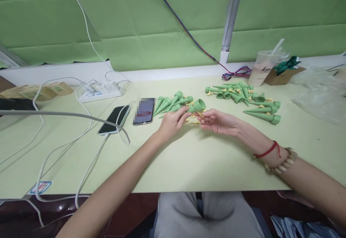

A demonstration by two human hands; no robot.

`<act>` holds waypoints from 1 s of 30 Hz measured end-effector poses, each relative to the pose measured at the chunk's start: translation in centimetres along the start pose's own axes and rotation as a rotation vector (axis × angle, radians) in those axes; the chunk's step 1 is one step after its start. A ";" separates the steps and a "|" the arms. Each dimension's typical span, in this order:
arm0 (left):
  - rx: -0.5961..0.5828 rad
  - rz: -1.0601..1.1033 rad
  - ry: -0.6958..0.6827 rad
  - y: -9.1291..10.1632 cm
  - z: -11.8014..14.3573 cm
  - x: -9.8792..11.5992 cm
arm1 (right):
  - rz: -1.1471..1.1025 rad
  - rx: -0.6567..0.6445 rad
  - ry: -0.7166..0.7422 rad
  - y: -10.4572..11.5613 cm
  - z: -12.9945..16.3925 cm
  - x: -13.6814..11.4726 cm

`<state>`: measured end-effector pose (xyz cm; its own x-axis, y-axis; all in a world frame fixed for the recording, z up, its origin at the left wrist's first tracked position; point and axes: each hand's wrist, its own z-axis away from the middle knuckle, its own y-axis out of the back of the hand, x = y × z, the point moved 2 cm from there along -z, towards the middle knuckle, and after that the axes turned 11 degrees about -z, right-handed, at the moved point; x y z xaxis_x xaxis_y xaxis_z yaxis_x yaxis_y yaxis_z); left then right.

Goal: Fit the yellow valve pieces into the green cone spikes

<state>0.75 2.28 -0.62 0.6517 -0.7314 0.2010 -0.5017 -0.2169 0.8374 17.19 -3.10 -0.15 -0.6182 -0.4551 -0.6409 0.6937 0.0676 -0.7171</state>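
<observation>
Left hand (172, 124) clasped a green plastic cone (196, 106), likely light, best held mid-body; right hand (220, 122) pinched a yellow plastic fitting (201, 115).

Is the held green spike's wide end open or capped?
Open: the green spike in the left hand shows a hollow, uncovered mouth at its wide end.

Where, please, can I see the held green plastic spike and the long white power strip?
Held green plastic spike (194, 107), head view: wide cap end.
Long white power strip (102, 95), head view: front side.
</observation>
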 end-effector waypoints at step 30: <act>-0.101 -0.033 -0.022 0.4 -0.3 0.7 | -0.177 -0.114 -0.132 -0.8 0.2 0.9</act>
<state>1.17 1.91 -0.03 0.6536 -0.7392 0.1626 -0.4199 -0.1753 0.8905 16.18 -3.73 -0.06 -0.6674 -0.5803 -0.4667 0.5284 0.0726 -0.8459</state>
